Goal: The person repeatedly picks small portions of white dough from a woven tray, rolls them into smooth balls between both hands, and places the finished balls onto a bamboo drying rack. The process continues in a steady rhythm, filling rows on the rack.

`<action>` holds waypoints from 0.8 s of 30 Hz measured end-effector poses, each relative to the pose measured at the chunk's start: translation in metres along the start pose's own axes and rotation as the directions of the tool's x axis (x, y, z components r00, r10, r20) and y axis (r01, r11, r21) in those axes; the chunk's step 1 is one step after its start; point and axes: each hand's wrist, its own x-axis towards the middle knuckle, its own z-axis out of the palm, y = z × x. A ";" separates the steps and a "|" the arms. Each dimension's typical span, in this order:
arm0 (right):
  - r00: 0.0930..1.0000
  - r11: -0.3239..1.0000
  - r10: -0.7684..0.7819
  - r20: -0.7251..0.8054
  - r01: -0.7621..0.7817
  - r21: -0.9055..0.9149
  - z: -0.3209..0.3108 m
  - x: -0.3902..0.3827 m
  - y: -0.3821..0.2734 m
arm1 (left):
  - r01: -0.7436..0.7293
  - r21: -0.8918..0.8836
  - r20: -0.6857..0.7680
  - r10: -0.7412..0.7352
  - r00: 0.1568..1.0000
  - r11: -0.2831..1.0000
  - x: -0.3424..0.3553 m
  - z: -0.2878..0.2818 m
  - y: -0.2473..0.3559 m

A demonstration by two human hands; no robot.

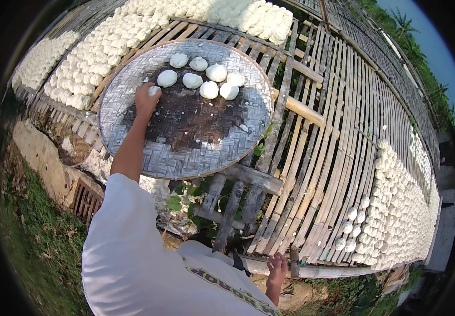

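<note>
My left hand reaches over the left side of a large round woven bamboo tray. Its fingers are closed round a white, dough-like lump, partly hidden by the hand. Several more rounded white lumps lie in loose rows across the tray's far half. The weave is dark and wet-looking in the middle, with small white crumbs on it. My right hand is low by the rack's near edge pole, its fingers apart and nothing seen in them. Whether it touches the pole I cannot tell.
The tray rests on a slatted bamboo rack with gaps between slats. Dense rows of white lumps cover its far left and right. Cut bamboo pole ends jut beside the tray. Grass and a low wall lie at left.
</note>
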 end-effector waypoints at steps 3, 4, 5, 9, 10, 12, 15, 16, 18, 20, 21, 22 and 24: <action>0.998 0.997 -0.019 0.055 0.015 0.080 0.031 -0.001 -0.027 | 0.389 -0.666 0.174 -0.374 0.911 0.636 -0.007 -0.023 0.024; 0.991 0.995 -0.062 0.119 0.052 0.083 0.043 -0.003 -0.038 | 0.417 -0.823 0.271 -0.380 0.885 0.385 -0.013 -0.034 0.040; 0.982 0.994 -0.090 0.167 0.077 0.082 0.058 -0.003 -0.051 | 0.487 -0.870 0.427 -0.365 0.827 0.084 -0.021 -0.047 0.057; 0.857 0.918 -0.378 0.350 0.396 0.020 0.123 -0.016 -0.105 | 0.651 -0.472 0.700 0.195 0.687 -0.595 -0.081 -0.091 0.137; 0.802 0.868 -0.461 0.379 0.497 0.002 0.140 -0.021 -0.116 | 0.689 -0.293 0.663 0.378 0.646 -0.663 -0.101 -0.099 0.160; 0.646 0.707 -0.673 0.360 0.706 0.053 0.173 -0.031 -0.138 | 0.758 -0.123 0.673 0.507 0.539 -0.641 -0.149 -0.107 0.208; 0.462 0.505 -0.861 0.215 0.826 0.250 0.198 -0.033 -0.178 | 0.844 0.047 0.670 0.643 0.371 -0.535 -0.225 -0.114 0.294; 0.433 0.464 -0.886 0.168 0.821 0.332 0.200 -0.032 -0.191 | 0.869 0.080 0.665 0.676 0.318 -0.488 -0.248 -0.117 0.321; 0.523 0.509 -0.843 0.122 0.704 0.495 0.193 -0.029 -0.213 | 0.926 -0.064 0.904 0.372 0.212 -0.372 -0.289 -0.121 0.372; 0.812 0.655 -0.546 0.207 0.260 0.710 0.174 -0.026 -0.229 | 0.913 -0.343 0.905 0.183 0.385 -0.223 -0.319 -0.126 0.410; 0.856 0.666 -0.488 0.170 0.240 0.707 0.165 -0.034 -0.225 | 0.877 -0.426 0.900 -0.005 0.436 -0.224 -0.324 -0.127 0.417; 0.863 0.654 -0.484 0.143 0.248 0.715 0.157 -0.038 -0.222 | 0.866 -0.452 0.876 0.078 0.476 -0.214 -0.326 -0.127 0.425; 0.765 0.661 -0.641 0.063 0.509 0.552 0.138 -0.054 -0.205 | 0.917 -0.328 0.904 0.207 0.374 -0.226 -0.325 -0.122 0.429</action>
